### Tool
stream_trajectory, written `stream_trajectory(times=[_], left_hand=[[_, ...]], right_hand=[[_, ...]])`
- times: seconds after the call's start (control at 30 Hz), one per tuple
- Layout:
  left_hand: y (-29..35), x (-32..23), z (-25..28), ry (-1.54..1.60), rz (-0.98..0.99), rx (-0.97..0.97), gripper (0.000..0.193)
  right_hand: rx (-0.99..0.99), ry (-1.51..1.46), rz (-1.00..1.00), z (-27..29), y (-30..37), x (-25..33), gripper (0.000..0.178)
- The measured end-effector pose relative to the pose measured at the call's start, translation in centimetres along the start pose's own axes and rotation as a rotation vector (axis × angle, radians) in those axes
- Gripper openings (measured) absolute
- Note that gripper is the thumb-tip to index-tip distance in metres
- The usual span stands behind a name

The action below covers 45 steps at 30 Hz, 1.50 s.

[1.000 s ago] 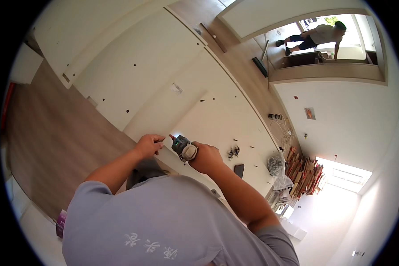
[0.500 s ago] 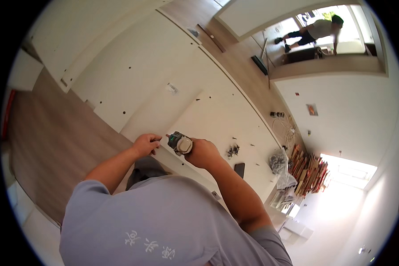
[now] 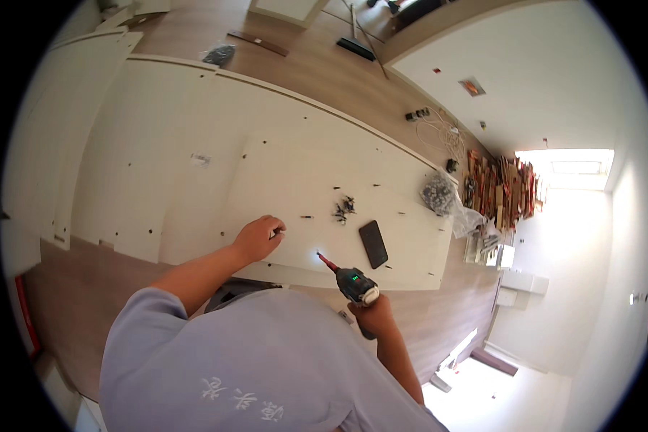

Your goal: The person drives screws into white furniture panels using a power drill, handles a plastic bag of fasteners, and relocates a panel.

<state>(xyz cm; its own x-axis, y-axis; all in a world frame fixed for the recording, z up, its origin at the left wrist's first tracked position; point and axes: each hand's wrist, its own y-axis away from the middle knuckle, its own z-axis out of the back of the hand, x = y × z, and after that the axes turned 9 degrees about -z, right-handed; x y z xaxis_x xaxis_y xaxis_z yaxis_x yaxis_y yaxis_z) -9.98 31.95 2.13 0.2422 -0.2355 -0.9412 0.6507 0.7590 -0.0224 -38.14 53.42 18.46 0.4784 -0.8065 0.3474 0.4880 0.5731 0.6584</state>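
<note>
My right hand (image 3: pixel 375 315) grips a cordless driver (image 3: pixel 353 285). Its red-collared bit points left and away from me, with a small light glowing near the tip, over a white panel (image 3: pixel 288 169). To its left my left hand (image 3: pixel 259 239) is above the panel's near part, fingers curled together; something small and pale shows at the fingertips, too small to name. A small pin-like fitting (image 3: pixel 307 217) lies just beyond it. A pile of dark fittings (image 3: pixel 343 209) sits further right, beside a black phone (image 3: pixel 373 244).
Several pins stand in the panel. A clear bag of hardware (image 3: pixel 439 193) lies at its right end. Past it are stacked wood strips (image 3: pixel 502 186) and a coiled cable (image 3: pixel 443 133). A broom (image 3: pixel 356 49) rests on the floor beyond. More white panels (image 3: pixel 86 137) lie left.
My view has swung to the right. The driver has moved right, away from my left hand, and its bit now shows clearly. The far person is mostly out of view.
</note>
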Motion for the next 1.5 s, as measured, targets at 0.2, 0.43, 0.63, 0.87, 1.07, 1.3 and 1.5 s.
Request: stream_trajectory(times=[0.2, 0.43, 0.63, 0.87, 1.07, 1.3, 1.5], left_hand=[[-10.5, -0.1, -5.5, -0.182, -0.048, 0.172, 0.023], [-18.4, 0.7, -11.0, -0.467, -0.101, 0.343, 0.025], [-18.1, 1.4, -10.0, -0.482, -0.189, 0.304, 0.015], [-13.4, -0.6, -4.2, -0.025, 0.028, 0.268, 0.012], [-9.2, -2.0, -0.7, 0.079, 0.015, 0.126, 0.014], [-5.8, -1.4, 2.2, 0.217, 0.127, 0.112, 0.024], [-2.2, 1.3, 2.3, 0.159, 0.144, -0.037, 0.041]], right_hand=[[-0.029, -0.559, -0.223, -2.3, 4.6, -5.2, 0.039], [-0.127, -0.709, -0.237, -4.0, 6.6, -7.1, 0.031], [-0.181, -0.663, -0.116, -4.7, 6.1, -8.0, 0.033], [0.009, -0.893, 0.005, -1.5, 2.5, -1.8, 0.045], [0.188, -0.896, 0.112, -0.2, -2.3, 3.5, 0.05], [0.403, -0.763, 0.07, -0.5, -5.3, 8.0, 0.048], [0.38, -0.597, 0.078, -3.5, -11.3, 11.4, 0.044]])
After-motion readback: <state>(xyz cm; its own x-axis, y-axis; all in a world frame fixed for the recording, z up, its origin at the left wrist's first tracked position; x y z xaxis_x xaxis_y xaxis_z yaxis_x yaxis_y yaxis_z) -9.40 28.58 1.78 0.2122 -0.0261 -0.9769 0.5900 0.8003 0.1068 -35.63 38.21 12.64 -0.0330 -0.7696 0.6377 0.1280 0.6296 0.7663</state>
